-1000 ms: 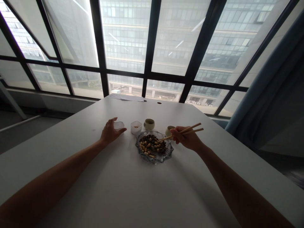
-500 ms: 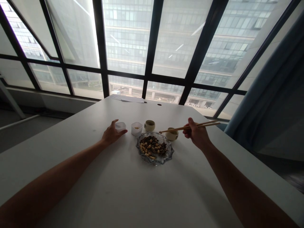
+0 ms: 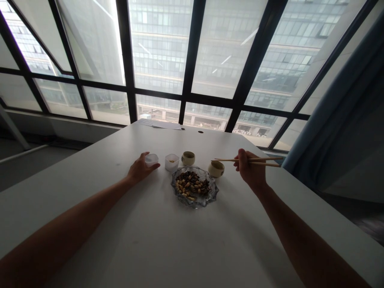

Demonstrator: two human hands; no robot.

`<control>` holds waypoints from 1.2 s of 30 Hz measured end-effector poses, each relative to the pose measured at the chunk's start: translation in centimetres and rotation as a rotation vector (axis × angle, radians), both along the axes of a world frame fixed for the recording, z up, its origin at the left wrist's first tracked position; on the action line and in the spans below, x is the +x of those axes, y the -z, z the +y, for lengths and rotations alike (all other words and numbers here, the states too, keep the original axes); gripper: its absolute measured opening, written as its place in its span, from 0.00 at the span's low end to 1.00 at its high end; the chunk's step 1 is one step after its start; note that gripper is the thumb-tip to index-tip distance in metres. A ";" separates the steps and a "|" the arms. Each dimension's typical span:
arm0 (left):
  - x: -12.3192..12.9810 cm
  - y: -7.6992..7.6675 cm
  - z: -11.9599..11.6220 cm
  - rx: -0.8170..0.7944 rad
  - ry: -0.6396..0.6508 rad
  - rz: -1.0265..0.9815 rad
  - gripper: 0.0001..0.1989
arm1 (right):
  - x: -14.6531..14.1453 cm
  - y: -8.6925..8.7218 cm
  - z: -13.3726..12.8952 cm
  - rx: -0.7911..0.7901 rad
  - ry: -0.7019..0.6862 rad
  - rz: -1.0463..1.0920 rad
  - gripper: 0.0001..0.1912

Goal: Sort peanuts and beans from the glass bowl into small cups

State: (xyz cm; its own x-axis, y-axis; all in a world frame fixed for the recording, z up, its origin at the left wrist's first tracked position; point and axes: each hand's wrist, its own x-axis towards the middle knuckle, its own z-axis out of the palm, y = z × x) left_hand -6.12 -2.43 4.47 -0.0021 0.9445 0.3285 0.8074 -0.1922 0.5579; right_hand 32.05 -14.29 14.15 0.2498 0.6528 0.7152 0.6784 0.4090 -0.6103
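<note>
My left hand (image 3: 141,168) has its thumb and fingers around a small clear plastic cup (image 3: 151,160) standing on the table. Wooden chopsticks (image 3: 261,161) are held in my right hand (image 3: 249,168), their tips over the right cream-coloured cup (image 3: 216,169). Nothing visible is pinched between the tips. Beside my left hand stands a second clear cup (image 3: 172,163) with a few small pieces inside. Another cream-coloured cup (image 3: 188,158) is to its right. In front of the cups, a scalloped glass bowl (image 3: 211,196) holds peanuts and dark seeds.
The white table (image 3: 144,236) extends to tall, dark-framed windows. White papers (image 3: 160,125) lie at its far edge, near two dark round holes. A blue curtain (image 3: 327,120) hangs at the right.
The chopstick tips have moved right, from beside the right cream cup to over it, and the chopsticks' rear ends have spread apart. My left hand stays at the clear cup.
</note>
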 end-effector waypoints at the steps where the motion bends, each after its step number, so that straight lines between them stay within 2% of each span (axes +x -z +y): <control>1: 0.0 0.0 0.0 -0.001 -0.001 0.001 0.44 | -0.3 -0.2 -0.2 -0.018 -0.047 0.052 0.32; 3: 0.0 0.0 0.0 -0.003 -0.004 0.000 0.44 | -1.0 -0.7 -0.6 -0.115 -0.166 0.113 0.33; 6: 0.0 0.1 0.0 0.004 -0.001 -0.006 0.43 | -1.9 -0.8 -1.0 -0.347 -0.340 0.062 0.35; 8: 0.1 0.1 0.0 0.011 0.005 -0.009 0.43 | -2.4 -0.5 -1.1 -0.459 -0.423 0.007 0.35; 10: 0.1 0.1 0.0 0.012 0.006 -0.010 0.42 | -2.8 0.2 -0.9 -0.504 -0.481 -0.021 0.34; 14: 0.0 0.3 0.1 0.026 0.004 -0.019 0.42 | -3.2 1.5 -0.3 -0.412 -0.504 0.019 0.29; 17: 0.0 0.5 0.3 0.027 0.010 -0.017 0.41 | -3.2 1.6 -0.2 -0.265 -0.420 0.110 0.29; 19: -0.1 0.6 0.4 0.030 0.011 -0.019 0.41 | -3.2 1.3 -0.2 -0.224 -0.365 0.162 0.30; 25: 0.0 0.4 0.3 0.031 0.011 -0.015 0.41 | -3.5 1.6 -0.3 -0.303 -0.403 0.130 0.31; 36: 0.3 0.0 -0.1 0.020 0.022 -0.003 0.41 | -3.5 2.1 -0.3 -0.255 -0.385 0.031 0.28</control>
State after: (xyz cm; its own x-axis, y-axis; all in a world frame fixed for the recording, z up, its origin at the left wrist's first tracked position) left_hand -5.85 -2.57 4.49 0.0178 0.9375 0.3474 0.8010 -0.2214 0.5562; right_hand 28.58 -14.55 12.00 -0.0266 0.8561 0.5161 0.4861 0.4622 -0.7417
